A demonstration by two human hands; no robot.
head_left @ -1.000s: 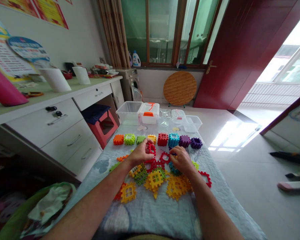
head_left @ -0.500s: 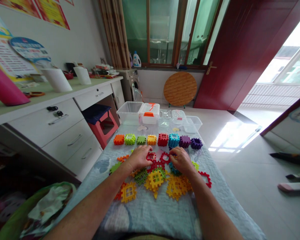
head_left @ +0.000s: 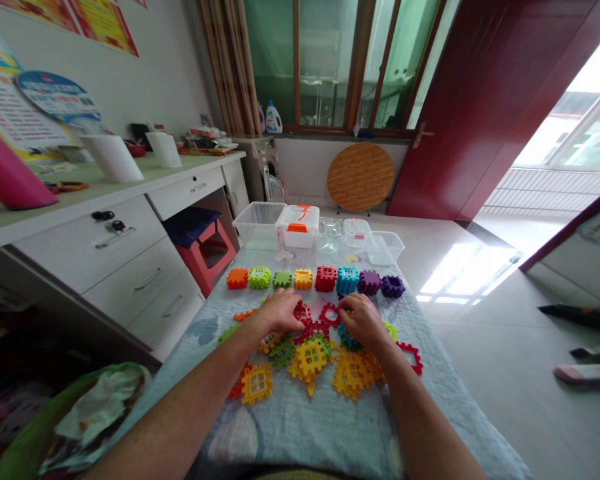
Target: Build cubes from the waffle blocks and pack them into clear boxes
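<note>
A red notched panel (head_left: 304, 313) lay between the parted thumb and forefinger of my left hand (head_left: 281, 311), and a red open frame (head_left: 330, 314) sat at the bunched fingertips of my right hand (head_left: 364, 320), though I could not tell whether either grip had closed on its piece. A row of cubes (head_left: 325, 279) stood just beyond my fingers, yellow panels (head_left: 350, 375) lay nearer me, and blue cloth (head_left: 310, 427) stretched past them toward the near edge.
</note>
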